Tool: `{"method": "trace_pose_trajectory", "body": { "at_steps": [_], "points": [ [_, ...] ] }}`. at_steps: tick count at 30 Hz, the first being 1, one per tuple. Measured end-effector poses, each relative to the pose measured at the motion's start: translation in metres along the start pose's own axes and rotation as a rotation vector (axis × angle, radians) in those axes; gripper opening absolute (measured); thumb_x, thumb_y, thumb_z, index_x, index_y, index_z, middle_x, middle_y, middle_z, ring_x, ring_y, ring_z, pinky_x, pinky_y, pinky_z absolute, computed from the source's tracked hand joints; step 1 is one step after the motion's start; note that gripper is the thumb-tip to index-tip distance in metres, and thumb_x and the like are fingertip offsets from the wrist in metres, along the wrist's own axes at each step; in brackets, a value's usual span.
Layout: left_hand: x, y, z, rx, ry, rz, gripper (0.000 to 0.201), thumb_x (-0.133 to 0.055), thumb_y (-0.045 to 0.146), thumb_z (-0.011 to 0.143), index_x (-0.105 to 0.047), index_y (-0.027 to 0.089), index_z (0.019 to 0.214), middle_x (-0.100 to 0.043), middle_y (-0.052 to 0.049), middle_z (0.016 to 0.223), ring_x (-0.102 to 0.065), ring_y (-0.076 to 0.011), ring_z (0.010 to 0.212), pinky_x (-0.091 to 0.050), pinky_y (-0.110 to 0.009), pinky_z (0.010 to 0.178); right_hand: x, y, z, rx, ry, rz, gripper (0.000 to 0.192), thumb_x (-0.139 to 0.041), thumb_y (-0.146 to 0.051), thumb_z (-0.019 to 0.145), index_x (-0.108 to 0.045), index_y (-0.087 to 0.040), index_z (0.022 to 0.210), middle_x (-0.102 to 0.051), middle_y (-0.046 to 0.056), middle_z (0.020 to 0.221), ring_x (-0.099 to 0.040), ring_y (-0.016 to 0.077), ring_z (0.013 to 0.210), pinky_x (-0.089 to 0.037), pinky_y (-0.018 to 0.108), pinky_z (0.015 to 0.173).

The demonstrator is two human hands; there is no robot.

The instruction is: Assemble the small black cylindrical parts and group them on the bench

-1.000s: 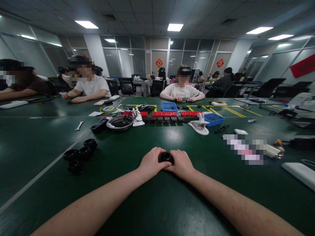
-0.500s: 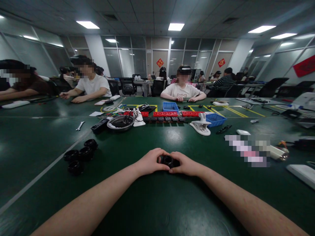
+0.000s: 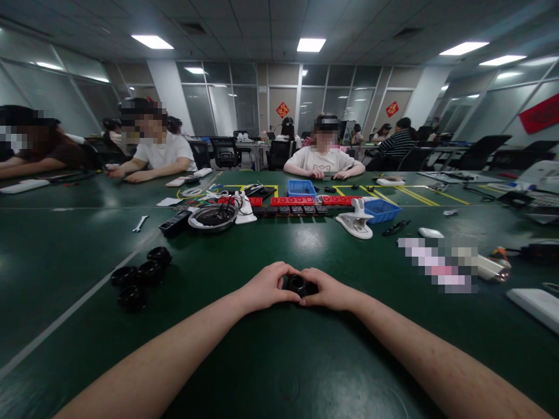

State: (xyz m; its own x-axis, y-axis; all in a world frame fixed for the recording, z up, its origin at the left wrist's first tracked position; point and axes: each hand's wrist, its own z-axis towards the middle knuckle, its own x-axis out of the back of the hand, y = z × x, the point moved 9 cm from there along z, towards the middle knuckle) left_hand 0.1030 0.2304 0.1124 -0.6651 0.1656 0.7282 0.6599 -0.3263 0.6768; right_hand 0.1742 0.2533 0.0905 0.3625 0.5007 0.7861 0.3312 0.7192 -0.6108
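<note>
Between my hands, low over the green table, is a round black ring-shaped part (image 3: 297, 284) with an open centre facing up. My left hand (image 3: 271, 285) curls round it from the left, thumb toward me. From the right, my right hand (image 3: 325, 289) closes on the same part, and the fingertips of both hands meet at its far and near sides. Its outer sides are mostly hidden by the fingers. To the left, several similar black round parts (image 3: 149, 272) stand in a cluster on the table.
Beyond my hands lie a metal bowl (image 3: 212, 219), red power strips (image 3: 292, 201), blue trays (image 3: 381, 212) and a white clip base (image 3: 356, 220). A wrench (image 3: 140, 224) is at the left. A white device (image 3: 533, 308) lies at the right. Co-workers sit across the table.
The view has shifted very slightly. Both hands stay round the black part, with no clear movement of it.
</note>
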Motion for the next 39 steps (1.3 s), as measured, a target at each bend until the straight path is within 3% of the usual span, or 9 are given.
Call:
{"method": "trace_pose_trajectory", "body": {
  "at_steps": [5, 9, 13, 18, 22, 26, 30, 39],
  "points": [
    [0.0, -0.002, 0.0, 0.017, 0.005, -0.015, 0.043, -0.063, 0.041, 0.061, -0.053, 0.02, 0.097, -0.049, 0.001, 0.083, -0.045, -0.0103, 0.062, -0.036, -0.021, 0.057, 0.002, 0.0, 0.0, -0.013, -0.005, 0.01, 0.03, -0.064, -0.03, 0.063, -0.056, -0.015, 0.088, -0.053, 0.002, 0.082, -0.047, 0.0168, 0.079, -0.037, 0.027, 0.069],
    [-0.001, -0.002, 0.0, 0.024, 0.018, -0.017, 0.042, -0.063, 0.042, 0.061, -0.053, 0.02, 0.096, -0.049, 0.001, 0.082, -0.046, -0.0105, 0.061, -0.036, -0.022, 0.056, 0.0, 0.007, 0.002, -0.088, 0.036, -0.019, 0.029, -0.067, -0.033, 0.059, -0.054, -0.014, 0.078, -0.052, 0.0, 0.074, -0.047, 0.0145, 0.07, -0.035, 0.023, 0.059],
    [0.002, -0.004, -0.002, 0.08, 0.161, 0.034, 0.039, -0.065, 0.038, 0.059, -0.054, 0.02, 0.091, -0.05, 0.0, 0.084, -0.05, -0.0158, 0.074, -0.038, -0.026, 0.066, 0.002, 0.014, 0.0, -0.248, 0.194, -0.216, 0.034, -0.066, -0.04, 0.055, -0.048, -0.016, 0.071, -0.05, 0.0, 0.069, -0.046, 0.0136, 0.062, -0.031, 0.022, 0.052],
    [0.004, -0.006, -0.007, 0.172, 0.294, 0.092, 0.037, -0.063, 0.038, 0.061, -0.052, 0.019, 0.091, -0.051, -0.002, 0.088, -0.05, -0.0187, 0.08, -0.039, -0.029, 0.069, 0.005, 0.004, -0.004, -0.353, 0.323, -0.504, 0.034, -0.06, -0.044, 0.061, -0.049, -0.015, 0.075, -0.054, 0.006, 0.074, -0.048, 0.0193, 0.069, -0.032, 0.029, 0.06],
    [0.004, -0.002, -0.004, 0.098, 0.224, 0.08, 0.037, -0.064, 0.036, 0.061, -0.053, 0.02, 0.093, -0.051, -0.001, 0.087, -0.05, -0.0176, 0.08, -0.039, -0.028, 0.071, 0.006, 0.0, -0.003, -0.224, 0.291, -0.362, 0.045, -0.061, -0.048, 0.059, -0.05, -0.016, 0.089, -0.054, 0.006, 0.086, -0.048, 0.0215, 0.08, -0.034, 0.032, 0.068],
    [0.002, -0.001, -0.001, 0.042, 0.093, 0.011, 0.039, -0.063, 0.037, 0.062, -0.053, 0.021, 0.096, -0.05, 0.001, 0.084, -0.048, -0.0117, 0.064, -0.039, -0.024, 0.061, 0.003, -0.002, 0.0, -0.034, 0.128, -0.104, 0.042, -0.063, -0.035, 0.062, -0.051, -0.017, 0.098, -0.054, 0.003, 0.09, -0.048, 0.0183, 0.082, -0.036, 0.029, 0.07],
    [-0.002, -0.004, -0.001, 0.042, 0.009, -0.075, 0.041, -0.062, 0.037, 0.063, -0.051, 0.02, 0.1, -0.047, 0.001, 0.082, -0.041, -0.0063, 0.052, -0.036, -0.02, 0.053, 0.002, 0.002, 0.001, -0.026, 0.012, 0.015, 0.031, -0.063, -0.028, 0.064, -0.055, -0.015, 0.091, -0.054, 0.002, 0.084, -0.048, 0.0165, 0.078, -0.037, 0.027, 0.067],
    [-0.004, -0.008, 0.001, 0.033, 0.012, -0.095, 0.041, -0.063, 0.036, 0.063, -0.051, 0.02, 0.099, -0.046, 0.002, 0.08, -0.041, -0.0059, 0.052, -0.035, -0.019, 0.05, 0.001, 0.004, 0.001, -0.02, -0.002, 0.056, 0.031, -0.063, -0.026, 0.064, -0.055, -0.015, 0.092, -0.053, 0.001, 0.085, -0.048, 0.0165, 0.08, -0.037, 0.028, 0.07]
  ]
}}
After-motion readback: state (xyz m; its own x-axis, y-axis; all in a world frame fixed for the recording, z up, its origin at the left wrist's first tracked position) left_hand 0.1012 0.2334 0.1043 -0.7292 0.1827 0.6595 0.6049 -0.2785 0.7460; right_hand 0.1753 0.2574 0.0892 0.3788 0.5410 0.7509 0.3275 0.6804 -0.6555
